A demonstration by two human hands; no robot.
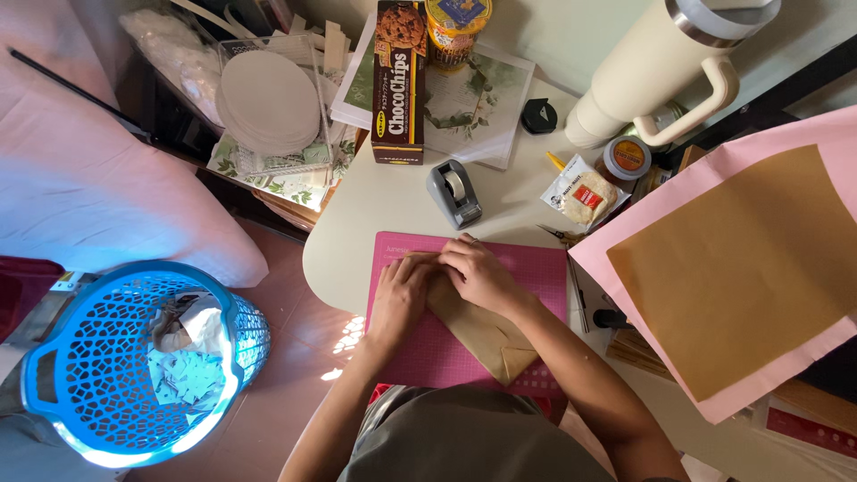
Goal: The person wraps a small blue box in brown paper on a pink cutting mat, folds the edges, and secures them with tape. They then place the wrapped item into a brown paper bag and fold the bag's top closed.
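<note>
At a cluttered cream table (375,210) beside a blue laundry basket (89,357), a folded piece of brown paper (486,335) is lying on a pink cutting mat (544,277), its upper end tucked beneath both hands. The left hand (400,295) is pressing flat, fingers together and pointing away, while the right hand (478,272) is curling over the fold, fingertips bearing down. A grey tape dispenser (453,193) is sitting just beyond the mat.
</note>
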